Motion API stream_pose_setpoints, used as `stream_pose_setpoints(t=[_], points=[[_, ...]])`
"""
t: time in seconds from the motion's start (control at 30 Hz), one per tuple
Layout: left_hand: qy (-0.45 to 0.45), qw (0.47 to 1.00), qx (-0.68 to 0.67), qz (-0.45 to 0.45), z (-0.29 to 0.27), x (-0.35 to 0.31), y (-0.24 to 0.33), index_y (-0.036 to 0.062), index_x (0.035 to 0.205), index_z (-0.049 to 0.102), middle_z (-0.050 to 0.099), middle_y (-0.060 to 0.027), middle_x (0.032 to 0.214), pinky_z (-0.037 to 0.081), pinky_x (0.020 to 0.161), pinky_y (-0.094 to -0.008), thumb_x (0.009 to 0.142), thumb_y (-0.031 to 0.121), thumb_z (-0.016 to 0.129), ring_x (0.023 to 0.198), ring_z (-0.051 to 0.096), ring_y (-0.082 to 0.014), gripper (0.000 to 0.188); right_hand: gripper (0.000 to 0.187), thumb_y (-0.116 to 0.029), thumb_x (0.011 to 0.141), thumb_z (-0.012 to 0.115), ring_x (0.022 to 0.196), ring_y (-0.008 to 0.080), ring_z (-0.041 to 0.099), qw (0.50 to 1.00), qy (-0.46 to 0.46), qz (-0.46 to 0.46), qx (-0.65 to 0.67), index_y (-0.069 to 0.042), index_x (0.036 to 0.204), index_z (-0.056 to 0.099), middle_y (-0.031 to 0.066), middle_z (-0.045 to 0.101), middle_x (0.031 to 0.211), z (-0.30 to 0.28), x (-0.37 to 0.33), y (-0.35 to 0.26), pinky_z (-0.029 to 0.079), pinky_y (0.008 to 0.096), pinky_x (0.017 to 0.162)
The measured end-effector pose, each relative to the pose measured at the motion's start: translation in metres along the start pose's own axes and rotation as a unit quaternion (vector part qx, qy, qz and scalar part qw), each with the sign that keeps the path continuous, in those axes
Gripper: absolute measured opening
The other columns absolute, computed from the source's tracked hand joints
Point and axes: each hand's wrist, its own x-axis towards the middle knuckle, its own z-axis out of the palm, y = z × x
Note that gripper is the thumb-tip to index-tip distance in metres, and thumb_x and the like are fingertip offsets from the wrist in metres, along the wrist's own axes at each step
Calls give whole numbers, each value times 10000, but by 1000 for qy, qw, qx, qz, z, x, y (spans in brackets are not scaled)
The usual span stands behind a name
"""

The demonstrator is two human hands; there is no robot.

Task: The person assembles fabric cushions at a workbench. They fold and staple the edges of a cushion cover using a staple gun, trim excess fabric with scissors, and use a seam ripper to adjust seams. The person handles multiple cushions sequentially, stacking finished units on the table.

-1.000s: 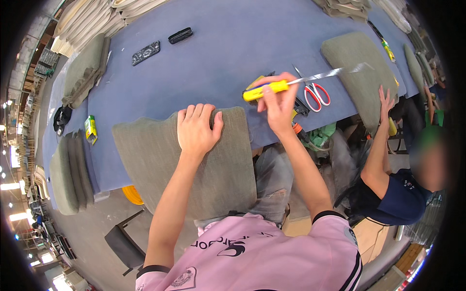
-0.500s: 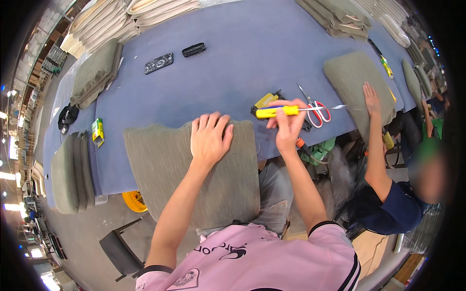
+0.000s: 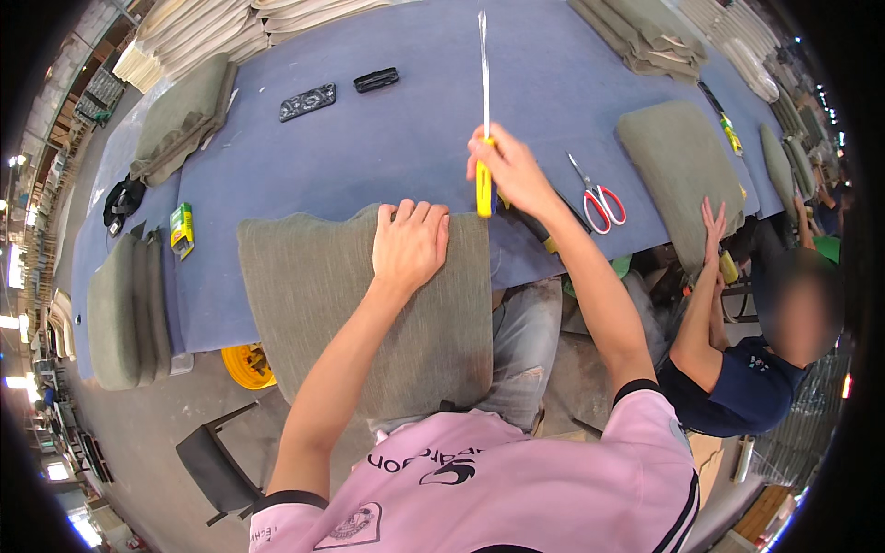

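Observation:
A grey-green fabric cushion (image 3: 369, 323) lies across my lap and leans on the table's edge. Resting on its upper part is my left hand (image 3: 411, 247), palm down, with the fingers curled a little over the far edge and nothing visible in them. Over the table, my right hand (image 3: 509, 169) grips a screwdriver (image 3: 484, 180) by its yellow handle, the long metal shaft pointing away from me. Red-handled scissors (image 3: 604, 208) lie to the right of this hand. A dark tool with yellow parts (image 3: 530, 221) is partly hidden under my right forearm.
On the blue table (image 3: 304, 175) lie a phone (image 3: 308, 102), a black case (image 3: 376, 80) and a yellow-green box (image 3: 182, 230). Covered cushions (image 3: 124, 313) stand at the left. At right, a co-worker (image 3: 737, 378) handles another cushion (image 3: 678, 166). A yellow bucket (image 3: 248, 366) sits below.
My right hand has moved left and away from me, and the screwdriver has swung from pointing right to pointing away. My left hand stays on the cushion. The co-worker's hand has slid nearer the cushion's edge.

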Motion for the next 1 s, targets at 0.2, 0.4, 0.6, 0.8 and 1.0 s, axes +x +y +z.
stream_pose_setpoints(t=[0.2, 0.4, 0.6, 0.8, 1.0], points=[[-7, 1000, -15, -10, 4, 4, 1, 121, 999, 723, 706, -20, 905, 436, 873, -427, 1035, 191, 613, 896, 629, -244, 136, 295, -334, 1143, 544, 751, 158, 689, 998, -55, -6, -36, -42, 1184, 553, 75, 710, 821, 14, 13, 27, 527, 325, 728], [-11, 1000, -3, -21, 7, 3, -3, 113, 954, 701, 696, -31, 874, 426, 830, -420, 1029, 188, 611, 852, 625, -248, 140, 304, -349, 1139, 550, 746, 150, 692, 998, -44, 25, 42, -48, 1180, 544, 67, 697, 795, 15, 19, 20, 530, 338, 700], [-21, 999, -15, -33, 8, 3, -6, 108, 921, 668, 684, -51, 862, 429, 832, -434, 1014, 211, 611, 853, 627, -258, 150, 298, -343, 1138, 543, 697, 164, 684, 998, 57, 0, 40, -46, 1123, 561, 78, 694, 772, 1, 35, 11, 529, 360, 686], [-23, 999, -26, -34, 9, 4, -9, 105, 933, 672, 677, -38, 848, 423, 810, -422, 1032, 177, 586, 847, 625, -256, 150, 313, -379, 1144, 532, 764, 154, 688, 987, -14, 103, 118, -67, 1157, 550, 77, 702, 814, 6, 46, 30, 512, 332, 662], [-30, 998, -32, -40, 16, 3, -15, 101, 927, 678, 697, -45, 848, 428, 805, -420, 1037, 184, 581, 845, 639, -258, 169, 312, -390, 1149, 515, 787, 148, 692, 982, -106, 154, 29, -82, 1194, 534, 70, 714, 869, 13, 50, 56, 542, 328, 657]])
